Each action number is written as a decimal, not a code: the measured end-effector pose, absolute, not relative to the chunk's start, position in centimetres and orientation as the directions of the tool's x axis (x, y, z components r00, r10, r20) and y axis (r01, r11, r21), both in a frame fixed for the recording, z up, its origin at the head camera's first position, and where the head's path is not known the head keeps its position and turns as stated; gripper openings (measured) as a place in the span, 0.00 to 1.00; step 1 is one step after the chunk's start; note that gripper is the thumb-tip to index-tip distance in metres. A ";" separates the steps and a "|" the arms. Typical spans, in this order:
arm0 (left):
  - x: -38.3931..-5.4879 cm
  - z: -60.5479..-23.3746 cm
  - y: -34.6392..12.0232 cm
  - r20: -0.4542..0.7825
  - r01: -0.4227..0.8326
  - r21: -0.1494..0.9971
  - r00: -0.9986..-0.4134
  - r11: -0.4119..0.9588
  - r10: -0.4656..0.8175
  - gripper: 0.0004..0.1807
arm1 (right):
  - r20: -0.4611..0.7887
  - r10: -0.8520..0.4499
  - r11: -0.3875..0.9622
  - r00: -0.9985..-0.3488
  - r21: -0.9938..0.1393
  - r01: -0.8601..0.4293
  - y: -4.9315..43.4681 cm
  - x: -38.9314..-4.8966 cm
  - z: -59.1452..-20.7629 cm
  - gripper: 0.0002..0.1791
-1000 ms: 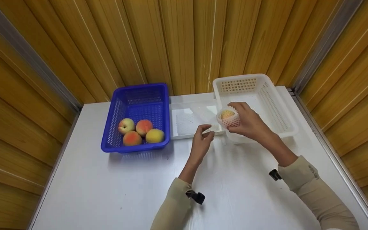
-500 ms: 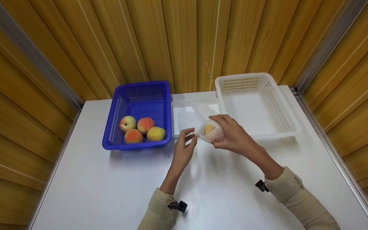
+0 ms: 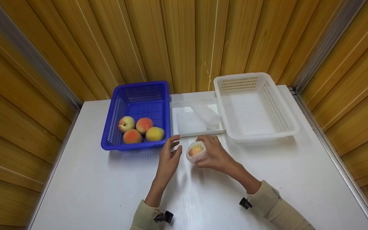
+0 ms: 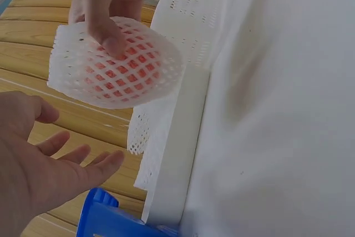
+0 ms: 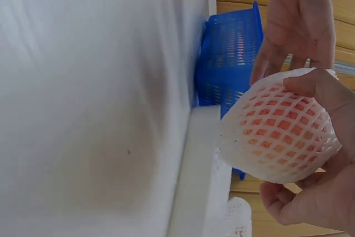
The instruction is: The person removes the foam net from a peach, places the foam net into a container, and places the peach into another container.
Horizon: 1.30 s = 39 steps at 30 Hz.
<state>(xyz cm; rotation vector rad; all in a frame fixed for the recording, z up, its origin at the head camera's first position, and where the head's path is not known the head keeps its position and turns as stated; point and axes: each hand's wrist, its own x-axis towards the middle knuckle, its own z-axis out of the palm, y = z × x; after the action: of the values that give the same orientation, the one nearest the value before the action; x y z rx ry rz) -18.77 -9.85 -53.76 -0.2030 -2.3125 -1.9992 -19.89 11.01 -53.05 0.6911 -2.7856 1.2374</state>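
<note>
My right hand (image 3: 214, 153) grips a peach in a white foam net sleeve (image 3: 196, 152), its thumb and fingers curled round the sides. Red and yellow skin shows through the mesh (image 5: 283, 126) in the right wrist view. My left hand (image 3: 168, 158) is just left of the netted peach, fingers relaxed and apart from it, holding nothing. In the left wrist view that hand (image 4: 61, 159) lies beneath the peach (image 4: 119, 67) with its fingers spread. Several bare peaches (image 3: 144, 125) sit in the front part of the blue basket (image 3: 105, 137).
Between the blue basket and a white basket (image 3: 291, 127) stands a shallow white tray (image 3: 200, 133). Foam net sleeves (image 3: 207, 115) lie in the tray. Slatted wood-look walls (image 3: 177, 44) border the white table (image 3: 85, 179) at the back and sides.
My right hand has carried the netted peach left and toward the front, from the white basket's edge past the tray. My left hand has shifted left and slightly nearer, staying relaxed.
</note>
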 end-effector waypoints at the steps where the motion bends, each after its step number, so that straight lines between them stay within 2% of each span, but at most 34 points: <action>1: -18.6 -53.8 -10.1 0.143 0.148 0.978 -0.989 0.148 0.043 0.19 | 0.173 -0.378 0.585 -0.909 -0.716 -0.380 10.6 -19.9 -53.6 0.44; 5: -18.3 -54.0 -10.8 0.130 0.133 0.978 -0.991 0.164 0.026 0.19 | 0.138 -0.363 0.496 -0.921 -0.809 -0.316 9.6 -20.1 -56.0 0.45; 9: -18.2 -54.2 -11.3 0.137 0.140 0.976 -0.990 0.166 0.028 0.20 | 0.165 -0.394 0.413 -0.904 -0.847 -0.334 9.5 -20.6 -58.1 0.49; 13: -17.9 -54.7 -11.4 0.156 0.161 0.971 -0.987 0.179 0.040 0.20 | 0.169 -0.431 0.428 -0.886 -0.826 -0.366 10.1 -20.9 -59.0 0.46; 18: -17.8 -55.2 -11.5 0.174 0.180 0.962 -0.984 0.207 0.047 0.19 | 0.110 -0.446 0.468 -0.888 -0.817 -0.336 11.1 -20.9 -58.3 0.40; 21: -17.8 -55.5 -11.5 0.166 0.174 0.960 -0.985 0.221 0.054 0.20 | 0.121 -0.443 0.490 -0.888 -0.797 -0.353 11.7 -20.8 -57.7 0.41; 26: -17.8 -55.4 -11.4 0.140 0.152 0.953 -0.988 0.262 0.065 0.20 | 0.169 -0.470 0.534 -0.866 -0.727 -0.431 12.3 -20.7 -57.0 0.47; 32: -17.9 -55.7 -11.3 0.130 0.148 0.950 -0.988 0.275 0.082 0.20 | 0.204 -0.599 0.568 -0.774 -0.573 -0.591 12.6 -20.5 -56.5 0.49; 35: -17.9 -55.8 -11.4 0.130 0.148 0.948 -0.988 0.281 0.083 0.19 | 0.166 -0.647 0.586 -0.744 -0.516 -0.625 12.6 -20.4 -56.6 0.49; 39: -17.8 -55.8 -11.4 0.126 0.146 0.945 -0.988 0.293 0.086 0.19 | 0.099 -0.660 0.602 -0.745 -0.523 -0.603 12.5 -20.2 -57.1 0.50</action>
<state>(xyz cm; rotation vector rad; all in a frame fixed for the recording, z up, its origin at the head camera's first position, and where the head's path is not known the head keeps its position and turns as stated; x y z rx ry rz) -17.78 -11.45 -55.77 -0.2234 -2.4848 -1.8253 -20.19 12.48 -57.13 1.1484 -2.9046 0.8849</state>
